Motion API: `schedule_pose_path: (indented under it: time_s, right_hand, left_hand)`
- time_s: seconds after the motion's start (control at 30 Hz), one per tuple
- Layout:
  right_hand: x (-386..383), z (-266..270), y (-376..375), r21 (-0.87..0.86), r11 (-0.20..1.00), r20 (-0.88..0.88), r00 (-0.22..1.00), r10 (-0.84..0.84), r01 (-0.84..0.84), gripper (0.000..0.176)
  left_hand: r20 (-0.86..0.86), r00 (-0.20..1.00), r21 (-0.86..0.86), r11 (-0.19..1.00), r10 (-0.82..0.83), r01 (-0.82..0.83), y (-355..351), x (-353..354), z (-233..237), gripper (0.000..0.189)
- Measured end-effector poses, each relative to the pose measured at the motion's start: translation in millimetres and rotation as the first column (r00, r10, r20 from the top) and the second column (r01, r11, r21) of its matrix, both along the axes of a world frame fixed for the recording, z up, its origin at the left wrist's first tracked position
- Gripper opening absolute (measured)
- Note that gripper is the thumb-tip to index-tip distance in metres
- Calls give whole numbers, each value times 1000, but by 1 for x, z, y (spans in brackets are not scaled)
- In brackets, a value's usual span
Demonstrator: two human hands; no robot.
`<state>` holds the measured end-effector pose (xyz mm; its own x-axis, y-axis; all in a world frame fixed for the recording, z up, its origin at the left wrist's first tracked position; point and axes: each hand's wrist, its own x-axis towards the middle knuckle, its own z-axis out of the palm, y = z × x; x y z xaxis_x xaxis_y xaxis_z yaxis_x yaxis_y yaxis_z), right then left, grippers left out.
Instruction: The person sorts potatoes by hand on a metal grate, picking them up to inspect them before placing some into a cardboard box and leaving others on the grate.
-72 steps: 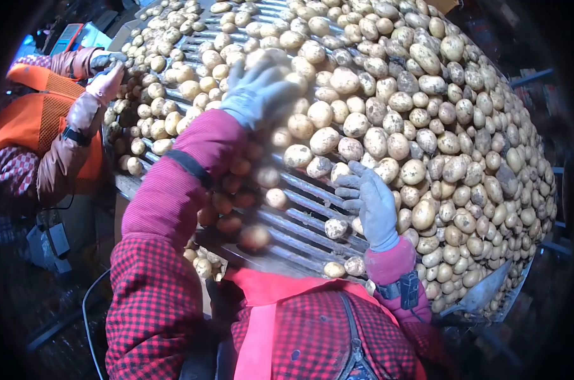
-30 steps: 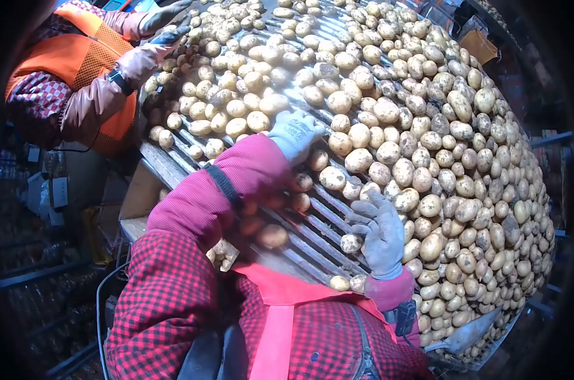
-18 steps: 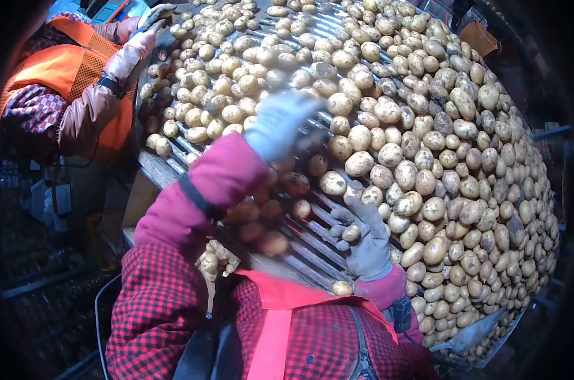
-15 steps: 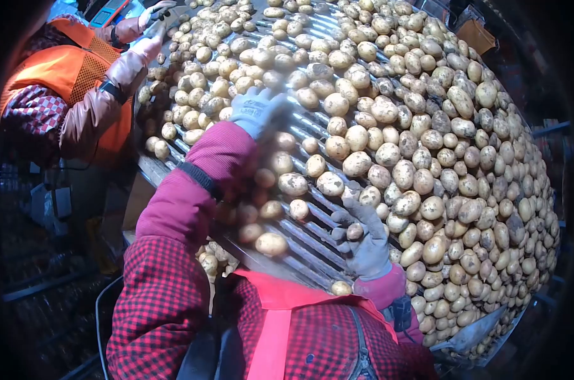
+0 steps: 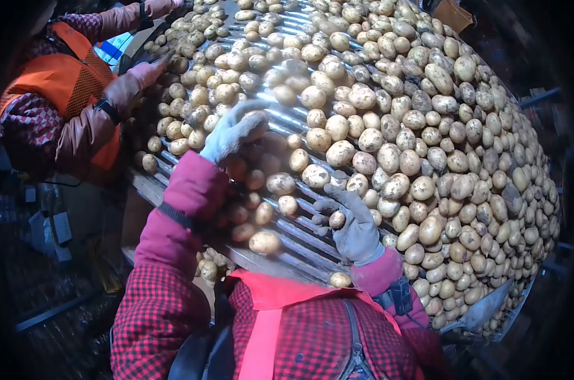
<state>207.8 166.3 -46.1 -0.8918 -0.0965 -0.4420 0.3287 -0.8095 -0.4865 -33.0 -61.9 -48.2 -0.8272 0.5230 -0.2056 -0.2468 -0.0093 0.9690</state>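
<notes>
1 potato heap (image 5: pixel 464 171), uncountable, spread across 1 rack (image 5: pixel 312 240). 1 scoop (image 5: pixel 483 308) laid at heap's near-right edge. 2 hands over rack: 1 larger potato (image 5: pixel 256 118) grasped by left hand (image 5: pixel 227 136), 1 small potato (image 5: pixel 337 220) by right hand (image 5: pixel 358 235).

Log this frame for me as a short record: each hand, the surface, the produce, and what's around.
left hand: gloved, fingers curved at a blurred potato; grip unclear
right hand: gloved, fingers curled about a small potato
surface: parallel metal bars, gaps between them
produce: potatoes, many soil-marked, heaped densest on the right
nearby person: co-worker in orange vest, upper left
tool: scoop, lower right, beside the potatoes
</notes>
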Motion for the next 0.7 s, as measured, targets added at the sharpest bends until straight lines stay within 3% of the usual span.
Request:
schedule_pose_path:
  time_s: [0.07, 0.17, 0.2, 0.37, 0.4, 0.43, 0.47, 0.5, 0.53, 0.57, 0.6, 0.67, 0.7]
  right_hand:
    - [2, -1, -4, 135, 991, -97, 995, 2, 11, 48]
    - [-1, 2, 3, -29, 1000, -30, 1000, 6, -7, 44]
    - [-2, 4, 5, -71, 997, -4, 1000, 10, -11, 43]
    - [0, -7, 5, -76, 996, -82, 996, 30, -36, 51]
    - [0, -12, 7, -95, 994, -57, 997, 45, -50, 55]
    - [0, -11, 7, -77, 996, -60, 997, 50, -54, 55]
    - [0, -9, 6, -58, 996, -63, 996, 57, -60, 55]
    - [-1, -8, 7, -37, 997, -66, 996, 65, -68, 56]
    - [-1, -7, 8, 5, 997, -68, 994, 84, -83, 55]
    - [-1, -2, 8, 261, 963, -162, 981, 109, -64, 55]
    - [-1, 11, 6, 496, 868, -239, 958, 156, -18, 55]
    - [1, 16, 7, 600, 799, -237, 943, 234, -48, 55]
    - [0, 11, 9, 360, 928, -165, 973, 160, -92, 55]
  left_hand:
    - [54, 998, 63, 997, 36, -40, 1, 17, -1, 46]
    - [130, 990, 80, 994, 59, -69, 9, 29, 8, 45]
    - [77, 996, 92, 995, 38, -45, 11, 22, -2, 41]
    - [-138, 983, -192, 977, -117, 90, 78, -15, 43, 31]
    - [-339, 924, -199, 973, -180, 116, 99, -30, 33, 32]
    - [-428, 852, -401, 908, -301, 120, 120, -35, 53, 35]
    - [-660, 621, -552, 834, -423, -18, 140, -41, 60, 38]
    - [-773, 315, -623, 755, -551, -208, 159, -47, 64, 42]
    - [-672, 397, -719, 678, -625, -152, 179, -56, 65, 44]
    - [-555, 469, -802, 591, -687, -85, 194, -62, 64, 48]
    - [-551, 432, -821, 556, -714, -130, 199, -62, 59, 50]
    - [-492, 380, -869, 464, -783, -170, 203, -64, 48, 53]
    - [-460, 379, -887, 429, -803, -170, 195, -60, 51, 53]
